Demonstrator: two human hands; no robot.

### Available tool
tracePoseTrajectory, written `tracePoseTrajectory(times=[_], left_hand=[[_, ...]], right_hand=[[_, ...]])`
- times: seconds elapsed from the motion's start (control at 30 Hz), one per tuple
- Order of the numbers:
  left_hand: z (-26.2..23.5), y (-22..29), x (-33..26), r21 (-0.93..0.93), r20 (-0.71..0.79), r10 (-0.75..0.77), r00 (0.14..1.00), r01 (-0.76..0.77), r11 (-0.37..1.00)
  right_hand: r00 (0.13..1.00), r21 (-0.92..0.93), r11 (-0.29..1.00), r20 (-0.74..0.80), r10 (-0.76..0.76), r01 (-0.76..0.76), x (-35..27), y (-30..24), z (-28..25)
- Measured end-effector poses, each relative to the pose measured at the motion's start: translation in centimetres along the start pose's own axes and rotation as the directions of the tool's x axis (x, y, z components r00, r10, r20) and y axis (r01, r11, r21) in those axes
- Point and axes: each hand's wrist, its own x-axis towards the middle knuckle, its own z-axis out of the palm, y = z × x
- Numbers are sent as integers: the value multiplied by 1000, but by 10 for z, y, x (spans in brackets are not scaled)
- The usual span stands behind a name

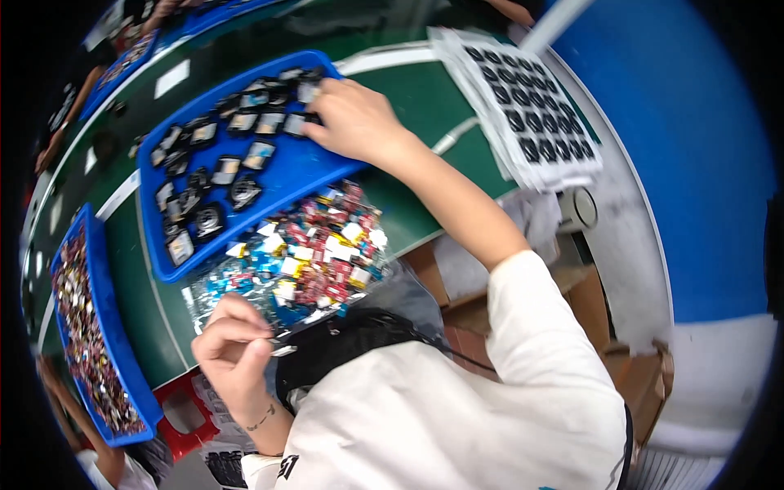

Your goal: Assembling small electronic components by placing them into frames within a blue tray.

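In the lower left, my left hand (233, 347) is closed in a pinch on a thin shiny metal piece (283, 351); its kind is unclear. My right hand (355, 118) reaches over the far right end of a blue tray (269, 202). Its thumb and fingers are apart beside black parts (309, 91) there; whether they touch one is blurred. Several black parts with pale or silver faces (226, 170) lie spread in the tray. Between the tray and my body lies a clear plastic bag (314, 257) of small red, blue, yellow and white pieces.
A white tray of round black parts (531, 106) stands at the table's right edge. Another blue tray (106, 343), heaped with small mixed pieces, is at the left. Cardboard boxes (641, 384) stand at the lower right. Other people's arms (77, 416) show at the left and far edges.
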Motion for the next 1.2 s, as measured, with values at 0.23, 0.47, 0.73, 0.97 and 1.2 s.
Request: tracePoseTrajectory(times=[0.23, 0.47, 0.73, 0.97, 1.2], left_hand=[[0, -9, 2, -12, 43, -73, 996, 73, 997], [46, 8, 11, -143, 232, -53, 971, 88, 986], [130, 57, 41, -679, 732, 563, 384, 350, 645], [129, 65, 34, -786, 577, 699, 423, 54, 616], [124, 67, 28, -732, 619, 580, 529, 122, 670]], right_hand=[[998, 382, 924, -41, 54, -34, -5, 10, 7], [980, 705, 708, -172, 98, 53, -14, 18, -1], [954, 761, 646, -237, 182, 65, -6, 20, -1], [974, 751, 660, -148, 175, -5, -8, 12, -9], [979, 792, 608, -83, 188, -50, -11, 3, -14]])
